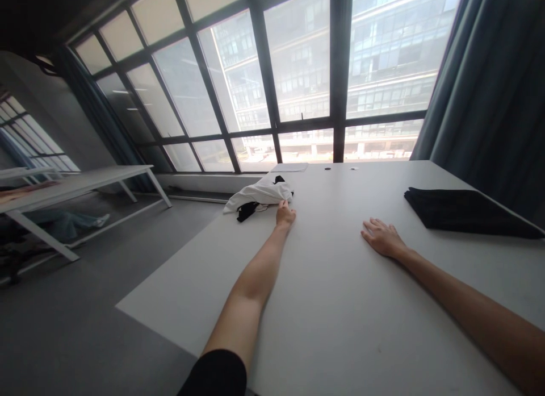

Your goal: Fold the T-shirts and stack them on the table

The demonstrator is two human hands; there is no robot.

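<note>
Bench (327, 305): left edge slants away; wide stretch of top at centre.
Black cloth (472, 214): folded, along right edge.
White cloth (261, 194): crumpled, far left.
Left hand (286, 215): stretched forward, fingertips pinching White cloth.
Right hand (383, 238): palm down, fingers slightly spread.

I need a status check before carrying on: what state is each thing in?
Left hand: at the white cloth's edge, grip unclear
White cloth: crumpled, lying on the table
Dark piece: partly covered by white cloth
Right hand: palm down, resting on the table
Black cloth: folded flat
Right curtain: gathered aside
</note>
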